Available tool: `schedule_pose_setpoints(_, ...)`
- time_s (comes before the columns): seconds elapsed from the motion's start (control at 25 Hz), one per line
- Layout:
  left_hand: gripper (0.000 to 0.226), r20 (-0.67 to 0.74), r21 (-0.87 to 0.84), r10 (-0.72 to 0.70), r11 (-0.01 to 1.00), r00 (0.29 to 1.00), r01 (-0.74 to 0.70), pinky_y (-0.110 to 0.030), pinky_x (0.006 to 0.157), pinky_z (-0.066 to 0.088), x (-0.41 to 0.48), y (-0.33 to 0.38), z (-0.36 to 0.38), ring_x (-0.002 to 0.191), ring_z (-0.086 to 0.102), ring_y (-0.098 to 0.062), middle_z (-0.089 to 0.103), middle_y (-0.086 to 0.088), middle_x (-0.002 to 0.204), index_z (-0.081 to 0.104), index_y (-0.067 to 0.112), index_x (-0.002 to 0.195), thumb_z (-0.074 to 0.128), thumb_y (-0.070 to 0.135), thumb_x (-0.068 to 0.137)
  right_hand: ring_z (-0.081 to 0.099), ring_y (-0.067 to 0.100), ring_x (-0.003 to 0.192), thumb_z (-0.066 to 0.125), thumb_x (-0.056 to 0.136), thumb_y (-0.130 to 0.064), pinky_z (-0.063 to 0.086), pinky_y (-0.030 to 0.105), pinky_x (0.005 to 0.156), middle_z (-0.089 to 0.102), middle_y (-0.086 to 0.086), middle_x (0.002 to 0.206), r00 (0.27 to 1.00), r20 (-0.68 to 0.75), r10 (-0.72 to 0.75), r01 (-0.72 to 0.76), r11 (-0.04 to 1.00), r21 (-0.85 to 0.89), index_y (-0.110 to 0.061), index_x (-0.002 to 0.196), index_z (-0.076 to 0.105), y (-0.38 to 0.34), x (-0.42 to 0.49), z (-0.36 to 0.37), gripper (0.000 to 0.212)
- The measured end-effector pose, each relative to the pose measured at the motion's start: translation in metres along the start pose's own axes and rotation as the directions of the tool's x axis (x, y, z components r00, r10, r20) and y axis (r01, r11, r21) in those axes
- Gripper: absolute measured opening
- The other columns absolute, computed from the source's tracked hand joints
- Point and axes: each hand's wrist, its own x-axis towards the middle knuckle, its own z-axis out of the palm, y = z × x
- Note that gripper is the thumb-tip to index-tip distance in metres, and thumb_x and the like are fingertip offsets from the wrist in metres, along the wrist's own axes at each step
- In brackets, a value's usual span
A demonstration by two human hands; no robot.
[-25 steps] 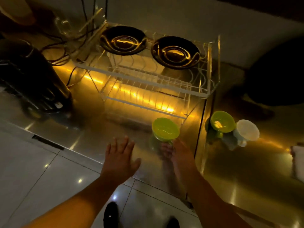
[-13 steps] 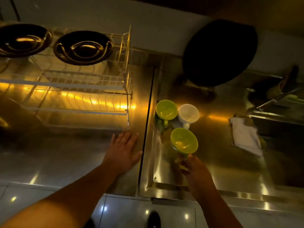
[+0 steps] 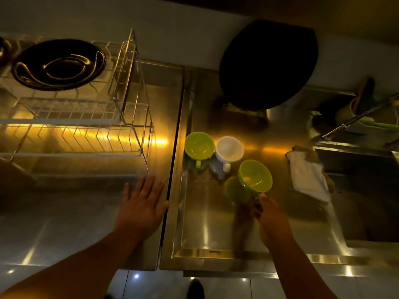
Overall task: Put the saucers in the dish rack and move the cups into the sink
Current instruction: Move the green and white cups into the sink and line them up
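Note:
My right hand (image 3: 269,214) grips the handle of a green cup (image 3: 254,176) and holds it over the steel sink basin (image 3: 207,216). Behind it in the basin stand another green cup (image 3: 199,146) and a white cup (image 3: 229,149), side by side. My left hand (image 3: 141,207) lies flat with fingers spread on the counter, just left of the sink's edge. A dark saucer (image 3: 58,64) rests on the top tier of the wire dish rack (image 3: 90,121) at the left; the edge of a second one (image 3: 3,51) shows at the frame's left border.
A large dark round object (image 3: 267,63) leans on the wall behind the sink. A white cloth (image 3: 307,175) lies at the basin's right edge. A faucet (image 3: 358,118) and a second basin (image 3: 364,190) are at the far right. The floor is tiled below.
My right hand has carried the green cup from the counter in front of the rack rightward over the sink basin. My left hand stayed flat on the counter while the view swung right.

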Motion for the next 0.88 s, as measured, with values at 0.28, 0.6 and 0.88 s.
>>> schedule_pose_setpoints(0.28, 0.062, -0.001, -0.033, 0.0, 0.999, 1.0, 0.0, -0.06, 0.122, 0.002, 0.0, 0.001, -0.002, 0.154, -0.014, -0.02, -0.005, 0.0, 0.169, 0.003, 0.036, 0.159, 0.014, 0.06, 0.102, 0.06, 0.027, 0.091, 0.048, 0.101, -0.028, 0.048, 0.037, 0.073, 0.065, 0.013, 0.103, 0.998, -0.047, 0.029, -0.028, 0.999, 0.018, -0.012, 0.109, 0.063, -0.019, 0.056, 0.013, 0.023)
schedule_pose_setpoints(0.6, 0.063, -0.015, -0.057, -0.002, 0.998, 1.0, 0.001, -0.059, 0.122, 0.001, -0.001, 0.002, -0.003, 0.154, -0.011, -0.02, -0.001, -0.001, 0.169, 0.008, 0.035, 0.158, 0.015, 0.06, 0.101, 0.059, 0.027, 0.095, 0.048, 0.101, -0.029, 0.046, 0.035, 0.068, 0.063, 0.015, 0.109, 0.995, -0.054, 0.079, -0.076, 0.995, 0.061, -0.017, 0.102, 0.061, -0.034, 0.078, 0.016, 0.018)
schedule_pose_setpoints(0.88, 0.063, 0.006, -0.029, -0.018, 0.999, 1.0, 0.018, -0.059, 0.122, 0.002, 0.0, 0.001, -0.002, 0.153, -0.015, -0.019, -0.005, 0.001, 0.169, 0.003, 0.037, 0.158, 0.012, 0.062, 0.101, 0.058, 0.02, 0.085, 0.047, 0.101, -0.029, 0.045, 0.034, 0.066, 0.061, 0.013, 0.108, 0.99, -0.072, 0.121, -0.115, 0.991, 0.072, -0.02, 0.096, 0.059, -0.034, 0.087, 0.016, 0.016)
